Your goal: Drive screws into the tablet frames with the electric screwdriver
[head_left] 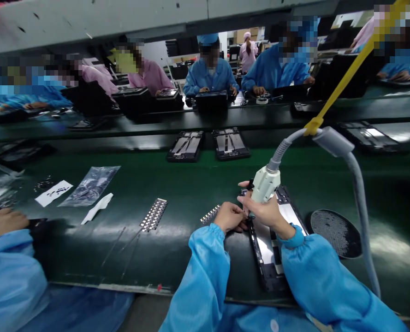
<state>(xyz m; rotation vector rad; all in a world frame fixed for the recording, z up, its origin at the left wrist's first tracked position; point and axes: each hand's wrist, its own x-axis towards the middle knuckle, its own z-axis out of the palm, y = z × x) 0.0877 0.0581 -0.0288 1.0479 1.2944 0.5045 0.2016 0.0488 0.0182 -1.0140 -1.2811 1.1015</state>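
Note:
My right hand [265, 213] grips a pale electric screwdriver [265, 185], tilted, with its tip low at the left edge of an opened tablet [267, 272]. Close beside that tip, my left hand [230, 216] has its fingers pinched together at the tablet's edge; whatever they hold is hidden. The tablet lies on the green bench with its black frame and silvery inner parts showing. Partly behind my left hand is a small sheet of parts [210, 215]. A round black dish of tiny pieces [335, 233], perhaps screws, sits right of the tablet.
A grey hose [360, 198] hangs from a yellow strap [350, 69] on the right. Two opened tablets [186, 146] lie farther back. Leftward are another parts sheet [154, 214], a plastic bag [90, 186] and a co-worker's hand [4, 222]. Several people work across the line.

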